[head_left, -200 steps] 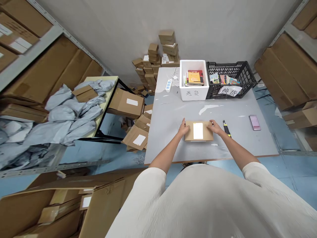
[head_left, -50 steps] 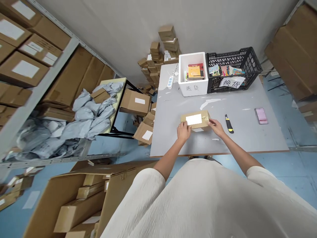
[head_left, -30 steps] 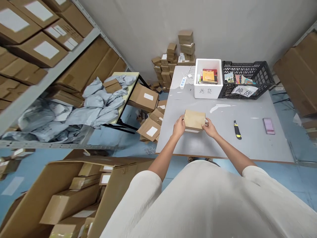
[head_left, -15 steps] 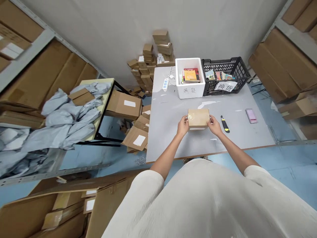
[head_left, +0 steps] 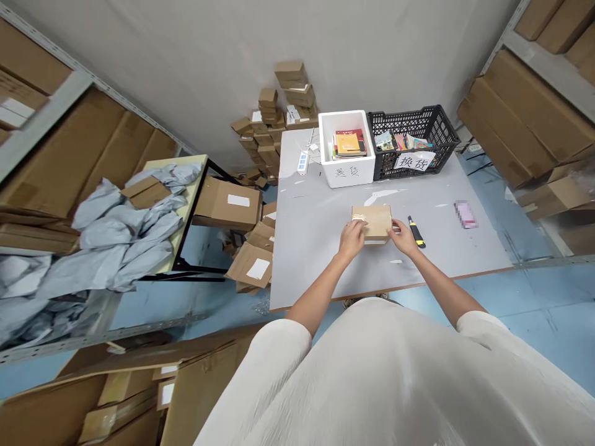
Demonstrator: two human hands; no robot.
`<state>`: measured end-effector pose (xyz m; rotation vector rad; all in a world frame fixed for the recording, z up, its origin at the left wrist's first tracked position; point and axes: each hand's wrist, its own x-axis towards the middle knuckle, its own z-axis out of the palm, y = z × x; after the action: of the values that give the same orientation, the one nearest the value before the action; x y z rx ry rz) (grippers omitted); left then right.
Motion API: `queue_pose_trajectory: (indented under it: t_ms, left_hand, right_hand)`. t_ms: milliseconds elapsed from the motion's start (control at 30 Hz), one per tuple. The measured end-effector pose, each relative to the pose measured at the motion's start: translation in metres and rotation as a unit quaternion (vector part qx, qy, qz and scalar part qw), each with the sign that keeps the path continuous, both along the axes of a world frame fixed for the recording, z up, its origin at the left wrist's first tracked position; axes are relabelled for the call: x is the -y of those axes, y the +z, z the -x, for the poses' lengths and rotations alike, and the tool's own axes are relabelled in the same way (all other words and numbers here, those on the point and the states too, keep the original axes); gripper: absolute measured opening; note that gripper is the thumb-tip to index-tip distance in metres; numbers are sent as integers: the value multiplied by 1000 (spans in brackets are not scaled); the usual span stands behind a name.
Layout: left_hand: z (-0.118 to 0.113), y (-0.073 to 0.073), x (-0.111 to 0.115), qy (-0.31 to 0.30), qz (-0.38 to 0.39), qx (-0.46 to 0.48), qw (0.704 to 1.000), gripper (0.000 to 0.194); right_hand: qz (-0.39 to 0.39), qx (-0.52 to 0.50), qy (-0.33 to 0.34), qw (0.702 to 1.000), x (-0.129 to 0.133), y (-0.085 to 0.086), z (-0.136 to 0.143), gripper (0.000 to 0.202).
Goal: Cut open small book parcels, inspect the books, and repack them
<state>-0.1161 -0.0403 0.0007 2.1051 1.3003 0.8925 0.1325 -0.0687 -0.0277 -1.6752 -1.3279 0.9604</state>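
A small taped cardboard box [head_left: 375, 218] rests on the grey table, between my two hands. My left hand [head_left: 352, 240] grips its front left corner, with fingers reaching over the top face. At the right side, my right hand [head_left: 401, 237] holds the box's edge between thumb and fingers. A black and yellow utility knife [head_left: 416, 232] lies just right of my right hand. Some white shows under the box's front edge.
On the table [head_left: 316, 248] stand a white foam box [head_left: 351, 172] and a black crate [head_left: 413, 162], both holding books. A power strip [head_left: 303, 162] and a pink phone [head_left: 466, 214] lie there too. Grey parcels [head_left: 116, 232] cover a side table; cartons [head_left: 251, 260] lie between.
My left hand has shifted from the box's left side to over its front left corner and top. My right hand keeps its hold. The camera view has turned slightly.
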Motion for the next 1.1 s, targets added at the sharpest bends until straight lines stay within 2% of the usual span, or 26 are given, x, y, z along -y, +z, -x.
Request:
queue_pose_trajectory:
  t_ms: [100, 267, 400, 533, 700, 800, 867, 967, 1100]
  left_hand:
    - [-11, 6, 5, -43, -18, -12, 999, 41]
    - [-18, 17, 4, -52, -13, -26, 998, 37]
    - [-5, 21, 4, -2, -32, -55, 998, 32]
    - [22, 19, 6, 47, -36, -90, 994, 34]
    - [67, 6, 3, 122, -20, -59, 991, 43]
    - [98, -5, -1, 169, 7, -33, 985, 45]
    - [117, -13, -3, 193, 30, -13, 981, 44]
    - [141, -25, -2, 209, 69, 16, 975, 42]
    - [156, -43, 4, 216, 121, 44, 968, 43]
  right_hand:
    - [-8, 14, 5, 1000, -4, 2, 3, 59]
    - [-51, 6, 30, 998, -13, 9, 24, 50]
    - [-73, -29, 116, 990, -22, 11, 48, 47]
    - [-58, -37, 152, 986, -29, -4, 62, 46]
    - [26, 38, 76, 996, -29, -36, 62, 48]
    - [103, 31, 47, 993, -27, -47, 67, 58]
    - [140, -8, 54, 989, -26, -50, 76, 65]
    - [140, -50, 70, 986, -27, -52, 93, 73]
    - [123, -9, 43, 991, -25, -50, 106, 73]
